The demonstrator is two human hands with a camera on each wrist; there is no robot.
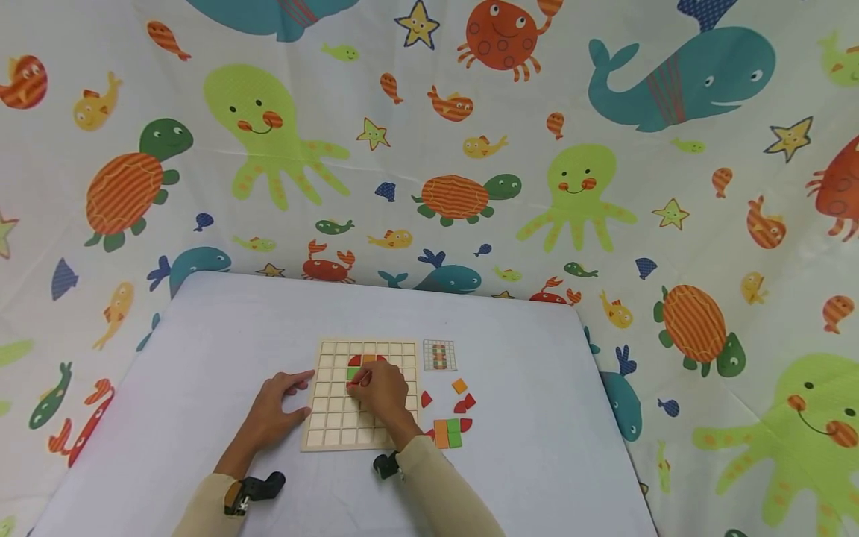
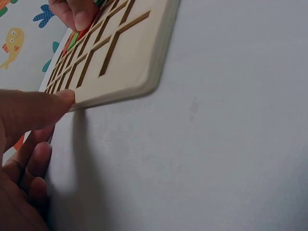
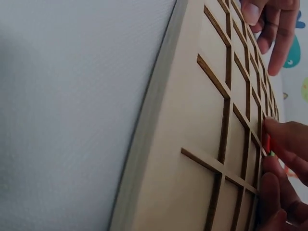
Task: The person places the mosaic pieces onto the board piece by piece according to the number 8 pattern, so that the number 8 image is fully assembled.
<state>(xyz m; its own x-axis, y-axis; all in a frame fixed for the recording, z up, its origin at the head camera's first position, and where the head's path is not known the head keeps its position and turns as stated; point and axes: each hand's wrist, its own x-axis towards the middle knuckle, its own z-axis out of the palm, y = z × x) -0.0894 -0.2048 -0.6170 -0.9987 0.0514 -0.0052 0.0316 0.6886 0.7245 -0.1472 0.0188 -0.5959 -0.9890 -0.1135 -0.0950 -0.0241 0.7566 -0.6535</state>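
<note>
2 hands [image 1: 274, 406] [image 1: 382, 391] at a gridded board [image 1: 333, 421]

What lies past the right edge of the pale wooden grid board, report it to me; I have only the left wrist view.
Observer: A small pale rectangular card, printed with a grid and a coloured pattern, lies just right of the pale wooden grid board, by its far half.
Operator: Now tell me what lies nearer the person, along that same side.
Observer: Flat green square pieces lie loose on the white table surface, right beside flat orange pieces.
</note>
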